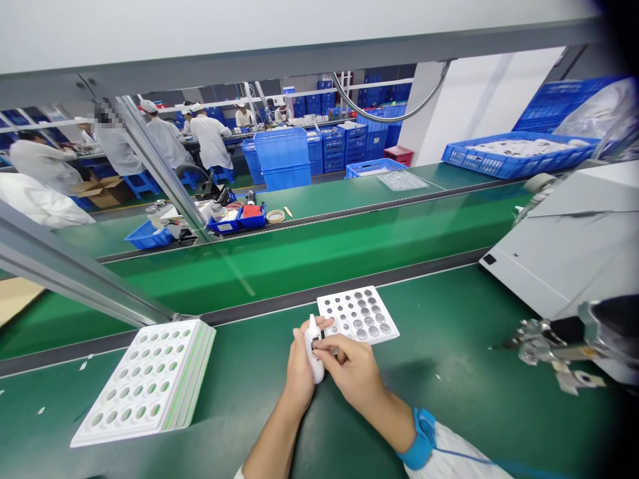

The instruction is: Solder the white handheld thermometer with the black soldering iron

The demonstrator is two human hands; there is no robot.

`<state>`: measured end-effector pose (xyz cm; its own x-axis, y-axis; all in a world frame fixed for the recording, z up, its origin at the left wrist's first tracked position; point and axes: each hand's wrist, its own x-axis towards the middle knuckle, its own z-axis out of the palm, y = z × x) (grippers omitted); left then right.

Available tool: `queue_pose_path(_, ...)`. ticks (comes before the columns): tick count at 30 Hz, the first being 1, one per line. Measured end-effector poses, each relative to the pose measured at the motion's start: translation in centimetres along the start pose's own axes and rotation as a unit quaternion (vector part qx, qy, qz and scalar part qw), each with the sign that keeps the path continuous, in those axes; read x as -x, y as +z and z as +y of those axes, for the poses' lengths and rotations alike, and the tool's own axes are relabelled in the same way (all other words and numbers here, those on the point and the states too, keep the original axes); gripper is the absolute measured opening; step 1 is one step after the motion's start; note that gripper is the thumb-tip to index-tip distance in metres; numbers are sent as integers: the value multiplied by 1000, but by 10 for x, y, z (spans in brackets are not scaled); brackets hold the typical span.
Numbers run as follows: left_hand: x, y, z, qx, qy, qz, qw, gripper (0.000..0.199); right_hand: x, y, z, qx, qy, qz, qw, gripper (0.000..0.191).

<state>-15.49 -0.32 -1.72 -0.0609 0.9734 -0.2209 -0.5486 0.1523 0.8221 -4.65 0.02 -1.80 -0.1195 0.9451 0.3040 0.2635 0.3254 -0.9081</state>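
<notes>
My left hand (298,374) is wrapped round a white handheld device (316,370) shaped like an ear thermometer, its narrow tip pointing up and away from me. A dark opening shows on the device's side. At that opening, the thumb and fingers of my right hand (357,372) are pinched together; whatever they hold is too small and covered to make out. A blue wrist band (422,439) circles my right wrist. Just beyond my hands lies a white tray (393,332) with rows of round silver coin cells (373,330), partly hidden by my fingers.
A stack of white trays with round holes (87,436) stands on the green bench at left. On the right are a grey machine (574,233) and a metal tool on an arm (559,346). Across the belt (309,239) sit blue bins (252,219) and a blue crate (499,169). Co-workers sit farther back.
</notes>
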Motion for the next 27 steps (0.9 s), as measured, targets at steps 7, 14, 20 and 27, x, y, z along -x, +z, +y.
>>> queue_pose_path(7,3,-1,1,4,-3,-49,999,75,-8,-1,-6,-167,164,-44,971,32)
queue_pose_path(14,7,-1,-4,-15,-3,-119,993,73,-12,-3,1,-292,265,-124,911,34)
queue_pose_path(20,2,-3,8,-9,-18,-43,999,67,-7,-1,-3,-300,258,-153,906,53)
queue_pose_path(27,-125,-21,80,-394,100,170,898,64,11,7,3,-211,158,-239,934,42)
